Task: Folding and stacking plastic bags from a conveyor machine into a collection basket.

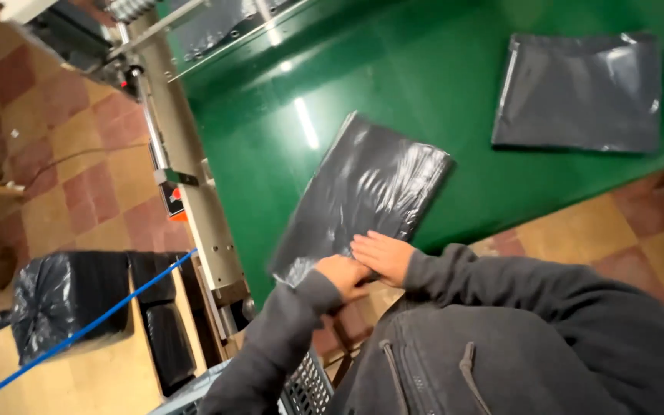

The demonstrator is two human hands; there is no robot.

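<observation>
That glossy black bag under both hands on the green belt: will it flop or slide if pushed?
The black bag probably slides easily: its film is glossy and the green belt shines too. It looks flat and thin, so likely light and floppy at the overhanging edge. Left hand and right hand press its near end.

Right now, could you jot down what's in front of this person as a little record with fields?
Surface: green conveyor belt with a metal side rail
Left hand: grips the near edge of a dark plastic packet
Right hand: rests flat on the same packet
Further along: second dark packet lying flat on the belt
Lower left: black wrapped bundles on a wooden table, blue cord across them
Floor: checkered tiles
</observation>
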